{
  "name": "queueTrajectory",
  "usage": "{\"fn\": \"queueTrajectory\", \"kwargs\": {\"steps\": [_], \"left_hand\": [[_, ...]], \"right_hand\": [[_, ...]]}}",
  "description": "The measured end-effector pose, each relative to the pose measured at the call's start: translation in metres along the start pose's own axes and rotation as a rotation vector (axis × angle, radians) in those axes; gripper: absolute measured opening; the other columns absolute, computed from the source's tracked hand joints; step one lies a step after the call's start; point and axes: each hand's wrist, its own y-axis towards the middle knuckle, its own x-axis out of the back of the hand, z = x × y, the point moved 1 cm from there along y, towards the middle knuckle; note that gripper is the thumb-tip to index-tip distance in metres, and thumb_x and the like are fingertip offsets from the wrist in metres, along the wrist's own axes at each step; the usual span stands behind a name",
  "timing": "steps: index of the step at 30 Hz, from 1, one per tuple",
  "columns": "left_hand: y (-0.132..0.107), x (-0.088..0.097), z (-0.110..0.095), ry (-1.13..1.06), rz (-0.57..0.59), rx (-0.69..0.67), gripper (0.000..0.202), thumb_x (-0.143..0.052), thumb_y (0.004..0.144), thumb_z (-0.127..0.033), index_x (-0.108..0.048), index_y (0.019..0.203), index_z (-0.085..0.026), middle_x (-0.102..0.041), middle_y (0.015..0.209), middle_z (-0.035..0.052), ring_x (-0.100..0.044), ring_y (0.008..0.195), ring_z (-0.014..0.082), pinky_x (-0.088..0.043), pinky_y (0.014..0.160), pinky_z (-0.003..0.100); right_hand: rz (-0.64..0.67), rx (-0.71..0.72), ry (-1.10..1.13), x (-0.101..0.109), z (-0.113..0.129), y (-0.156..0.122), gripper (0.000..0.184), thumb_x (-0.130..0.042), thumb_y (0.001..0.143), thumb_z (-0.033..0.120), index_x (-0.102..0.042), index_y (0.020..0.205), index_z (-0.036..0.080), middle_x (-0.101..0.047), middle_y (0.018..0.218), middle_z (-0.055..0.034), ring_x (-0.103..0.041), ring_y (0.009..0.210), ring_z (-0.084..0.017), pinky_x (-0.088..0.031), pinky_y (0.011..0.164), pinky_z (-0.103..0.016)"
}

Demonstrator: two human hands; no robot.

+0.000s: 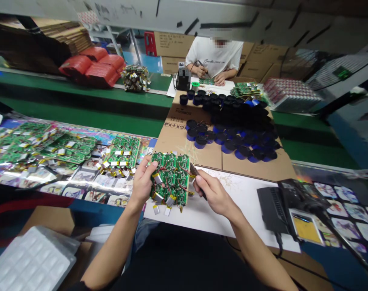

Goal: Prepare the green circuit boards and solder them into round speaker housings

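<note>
My left hand (144, 182) grips the left edge of a green circuit board panel (177, 173), thumb on top. Red wires and several small silver battery cells with yellow ends (171, 200) hang on the panel, some past its lower edge. Close to the panel's right edge, my right hand (212, 190) is closed around a slim dark hand tool (193, 169); its exact kind is unclear. The tool's tip points up and left toward the board, and I cannot tell whether it touches. Under both hands lies a white sheet (241, 198).
More battery-fitted panels (123, 151) lie to the left. Ahead, dark blue round parts (229, 145) crowd a cardboard sheet (174, 141). A black box-shaped device (273, 210) with a cable stands right. Across the green conveyor, a co-worker (216, 56) handles a board. Red packages (93, 66) sit far left.
</note>
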Motion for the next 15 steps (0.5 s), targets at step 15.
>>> {"fn": "queueTrajectory", "kwargs": {"steps": [15], "left_hand": [[0.007,0.007,-0.003,-0.015,0.046,-0.186,0.039,-0.079,0.087,-0.051,-0.053,0.095,-0.023,-0.056,0.066,-0.0081,-0.054,0.038,0.0081,-0.036,0.028,0.016]], "right_hand": [[-0.074,0.04,0.244,0.003,-0.011,0.013,0.041,-0.075,0.091,0.049,-0.064,0.119,0.022,-0.068,0.103,-0.0045,-0.063,0.075,-0.016,-0.055,0.074,-0.032]]}}
